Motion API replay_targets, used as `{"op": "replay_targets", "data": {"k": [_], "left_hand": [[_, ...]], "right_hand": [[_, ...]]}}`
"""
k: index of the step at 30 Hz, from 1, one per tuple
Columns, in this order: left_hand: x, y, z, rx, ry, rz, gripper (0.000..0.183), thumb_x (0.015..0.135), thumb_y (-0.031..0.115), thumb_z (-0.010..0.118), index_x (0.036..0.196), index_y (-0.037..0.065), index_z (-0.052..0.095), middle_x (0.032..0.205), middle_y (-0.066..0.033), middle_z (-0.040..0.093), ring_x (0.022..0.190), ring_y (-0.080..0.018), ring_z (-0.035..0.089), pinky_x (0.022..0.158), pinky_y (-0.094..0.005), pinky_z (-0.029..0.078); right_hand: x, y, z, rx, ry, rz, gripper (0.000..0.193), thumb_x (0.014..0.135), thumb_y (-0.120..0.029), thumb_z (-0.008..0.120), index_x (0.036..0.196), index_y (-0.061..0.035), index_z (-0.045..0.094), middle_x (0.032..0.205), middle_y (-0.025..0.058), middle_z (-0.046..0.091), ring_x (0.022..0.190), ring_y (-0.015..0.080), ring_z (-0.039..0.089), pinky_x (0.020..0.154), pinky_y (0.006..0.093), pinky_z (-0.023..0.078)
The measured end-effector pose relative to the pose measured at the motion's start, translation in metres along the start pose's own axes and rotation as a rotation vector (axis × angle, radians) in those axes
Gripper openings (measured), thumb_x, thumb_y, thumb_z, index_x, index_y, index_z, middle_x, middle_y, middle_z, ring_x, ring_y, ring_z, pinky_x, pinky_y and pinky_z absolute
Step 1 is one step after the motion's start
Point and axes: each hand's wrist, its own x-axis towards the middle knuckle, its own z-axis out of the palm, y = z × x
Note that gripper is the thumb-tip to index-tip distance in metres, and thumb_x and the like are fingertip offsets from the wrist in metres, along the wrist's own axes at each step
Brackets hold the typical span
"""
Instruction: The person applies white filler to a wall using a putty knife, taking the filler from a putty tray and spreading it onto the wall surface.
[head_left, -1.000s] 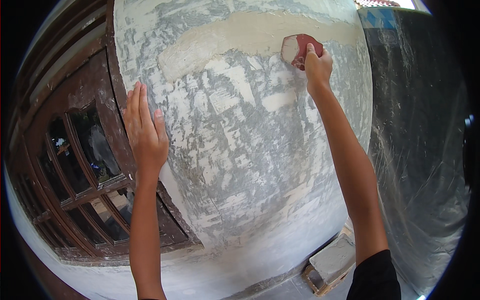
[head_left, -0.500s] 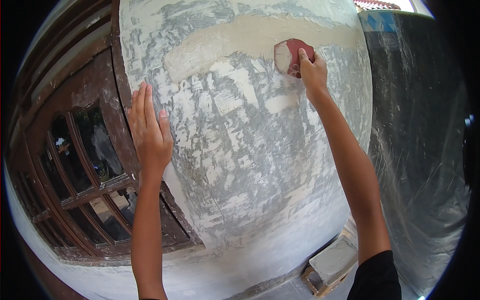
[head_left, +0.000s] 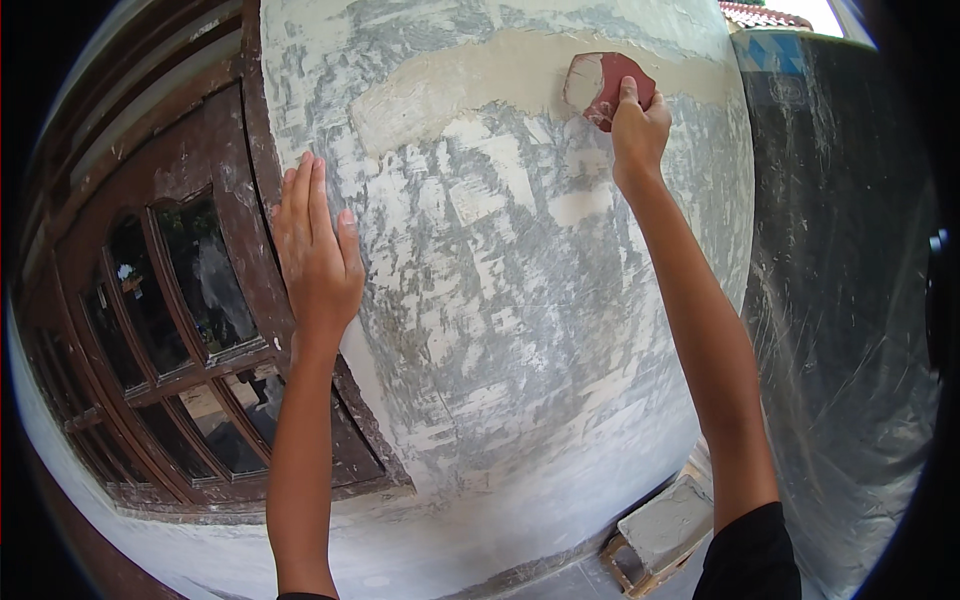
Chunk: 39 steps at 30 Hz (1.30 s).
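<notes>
My right hand point(head_left: 641, 125) grips a dark red putty scraper point(head_left: 632, 84), its left part coated with beige putty. The scraper lies against the wall point(head_left: 470, 300), on the lower edge of a long beige band of putty point(head_left: 470, 80). Grey and white patches cover the wall beneath that band. With fingers straight and close together, thumb apart, my left hand point(head_left: 320, 245) rests at the wall's left edge beside the brown window frame point(head_left: 262, 130). Nothing shows in the left hand.
A brown wooden window point(head_left: 170, 300) with glass panes fills the left side. Dark plastic sheeting point(head_left: 840, 250) hangs at the right, with a blue and white strip at its top. On the tiled floor at lower right stands a putty-smeared tray or board point(head_left: 665, 520) on a wooden base.
The scraper and my right hand have shifted slightly up and right in the picture, and the scraper has tilted a little. My left hand stays at the window-side edge; the view has moved slightly.
</notes>
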Motion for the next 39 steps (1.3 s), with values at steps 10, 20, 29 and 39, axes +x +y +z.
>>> {"op": "replay_targets", "data": {"k": [10, 20, 29, 39], "left_hand": [[0.002, 0.005, -0.004, -0.027, -0.001, -0.001, 0.053, 0.105, 0.02, 0.042, 0.154, 0.003, 0.036, 0.16, -0.0151, 0.037, 0.15, -0.0333, 0.03, 0.123, -0.0477, 0.019], [0.001, 0.004, -0.003, -0.029, -0.007, -0.026, 0.055, 0.103, 0.019, 0.047, 0.156, 0.007, 0.035, 0.161, -0.0092, 0.037, 0.151, -0.0297, 0.03, 0.122, -0.0517, 0.02], [0.001, 0.001, -0.003, -0.018, 0.007, -0.021, 0.055, 0.103, 0.019, 0.046, 0.156, 0.007, 0.035, 0.161, -0.009, 0.037, 0.15, -0.0293, 0.03, 0.122, -0.052, 0.02], [-0.001, 0.001, -0.004, -0.015, -0.008, -0.026, 0.055, 0.104, 0.019, 0.045, 0.156, 0.008, 0.035, 0.161, -0.0085, 0.037, 0.151, -0.029, 0.029, 0.123, -0.0518, 0.019]], "right_hand": [[0.004, -0.004, -0.011, -0.134, -0.025, 0.036, 0.026, 0.103, -0.02, 0.058, 0.113, 0.0032, 0.06, 0.088, 0.0084, 0.066, 0.066, 0.0131, 0.066, 0.057, 0.028, 0.055], [-0.094, -0.031, 0.121, -0.238, -0.491, -0.38, 0.031, 0.096, -0.022, 0.064, 0.107, 0.0072, 0.06, 0.093, 0.0286, 0.069, 0.09, 0.045, 0.067, 0.083, 0.0466, 0.052], [0.003, -0.023, 0.067, -0.193, -0.181, 0.003, 0.029, 0.098, -0.02, 0.062, 0.113, 0.0042, 0.066, 0.093, 0.0147, 0.072, 0.072, 0.0212, 0.072, 0.063, 0.0326, 0.057], [-0.059, -0.034, 0.122, -0.33, -0.523, -0.548, 0.039, 0.1, -0.03, 0.063, 0.116, 0.0054, 0.063, 0.096, 0.0118, 0.071, 0.074, 0.0173, 0.067, 0.069, 0.0312, 0.056]]}}
